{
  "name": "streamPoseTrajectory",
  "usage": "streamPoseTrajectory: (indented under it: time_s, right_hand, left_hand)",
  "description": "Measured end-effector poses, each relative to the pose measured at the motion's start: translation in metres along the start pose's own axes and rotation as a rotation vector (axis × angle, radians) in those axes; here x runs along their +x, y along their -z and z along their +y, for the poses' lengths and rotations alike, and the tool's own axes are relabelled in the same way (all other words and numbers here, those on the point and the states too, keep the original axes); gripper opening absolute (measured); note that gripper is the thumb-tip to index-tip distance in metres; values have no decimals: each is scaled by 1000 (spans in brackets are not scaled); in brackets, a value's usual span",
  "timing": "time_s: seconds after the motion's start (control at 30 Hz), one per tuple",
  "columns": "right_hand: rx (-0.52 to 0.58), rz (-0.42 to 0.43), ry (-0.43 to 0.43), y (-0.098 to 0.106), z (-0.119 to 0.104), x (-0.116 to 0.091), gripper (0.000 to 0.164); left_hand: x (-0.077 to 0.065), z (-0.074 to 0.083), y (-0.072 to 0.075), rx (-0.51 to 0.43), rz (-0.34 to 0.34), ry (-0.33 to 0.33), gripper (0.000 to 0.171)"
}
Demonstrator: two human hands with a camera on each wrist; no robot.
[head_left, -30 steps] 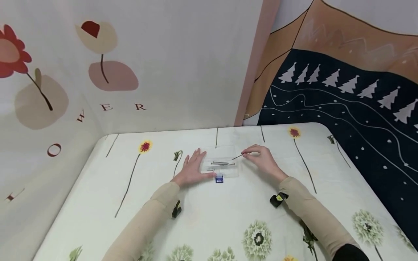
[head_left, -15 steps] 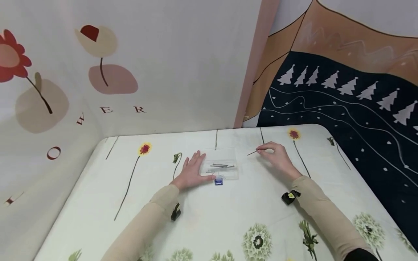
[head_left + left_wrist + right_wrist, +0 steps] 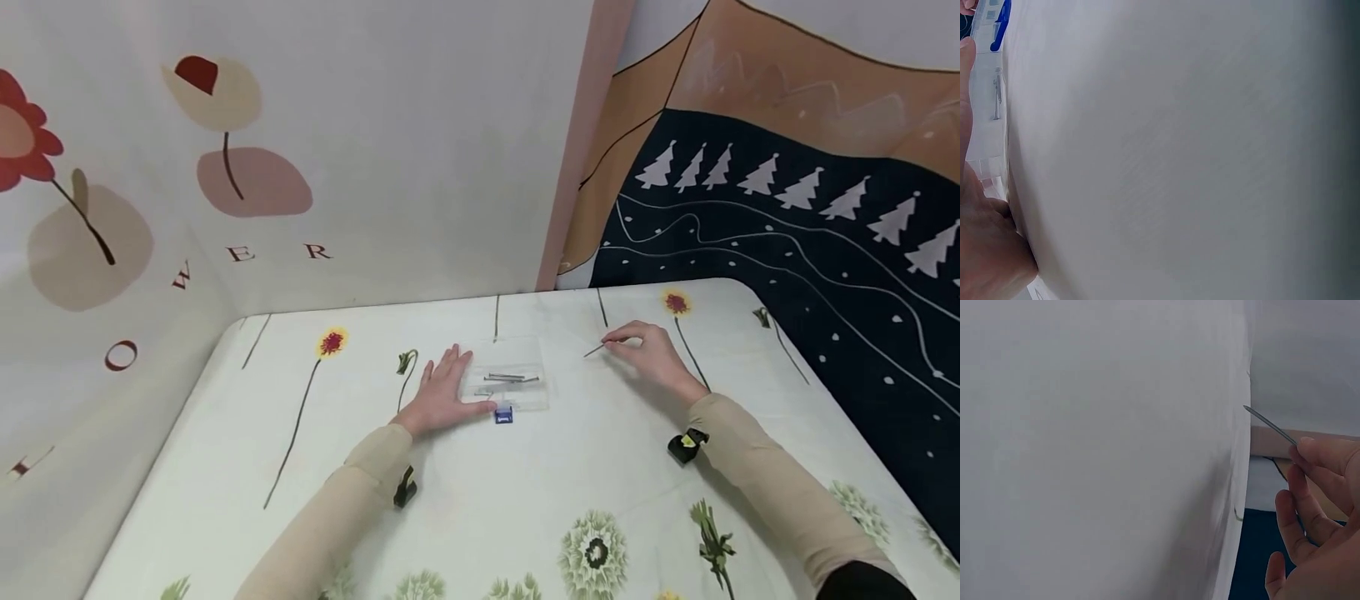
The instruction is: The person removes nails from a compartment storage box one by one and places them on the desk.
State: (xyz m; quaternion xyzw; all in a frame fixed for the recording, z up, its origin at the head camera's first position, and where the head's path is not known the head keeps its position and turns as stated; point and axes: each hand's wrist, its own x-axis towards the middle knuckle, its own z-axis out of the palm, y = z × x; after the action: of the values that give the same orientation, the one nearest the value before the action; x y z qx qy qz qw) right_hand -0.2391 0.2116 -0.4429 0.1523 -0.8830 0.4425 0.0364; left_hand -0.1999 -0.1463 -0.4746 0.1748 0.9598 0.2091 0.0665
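My right hand (image 3: 648,358) pinches a thin grey nail (image 3: 594,351) between thumb and fingertips, to the right of the box. In the right wrist view the nail (image 3: 1269,425) points its sharp end away from my fingers, over the white cloth. My left hand (image 3: 441,400) lies with spread, straight fingers along the left side of a clear plastic box (image 3: 538,398), its thumb at the front near the blue latch (image 3: 503,415). The box lid (image 3: 517,350) is laid back behind it. Several nails (image 3: 512,378) lie in the box's compartments; my left thumb (image 3: 965,62) overlaps its edge in the left wrist view.
A white flower-printed cloth (image 3: 525,475) covers the table. A pale printed curtain (image 3: 420,167) hangs behind and to the left, and a dark curtain with white trees (image 3: 795,242) borders the right side.
My right hand has moved right, away from the box's right edge, carrying the nail. My left hand has stayed at the box.
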Motion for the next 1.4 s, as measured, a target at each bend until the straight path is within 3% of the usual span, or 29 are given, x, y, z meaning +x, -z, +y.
streamPoseTrajectory:
  time_s: [0.13,0.53,0.8,1.13,1.4]
  right_hand:
    - [-21,-5,-21,1,3,0,16]
    - [-112,-13,-102,13,17,-3,21]
    - [-48,-11,-136,17,16,-15,24]
    - [26,-28,-98,1,3,-20,24]
    - [54,-44,-50,-18,-9,-19,19]
  left_hand:
    - [-2,1,2,-5,13,-7,108]
    - [-2,5,8,12,-33,8,109]
    - [-4,11,16,121,-84,28,107]
    - [-6,11,17,212,-47,32,109]
    - [-5,13,17,198,-43,33,108]
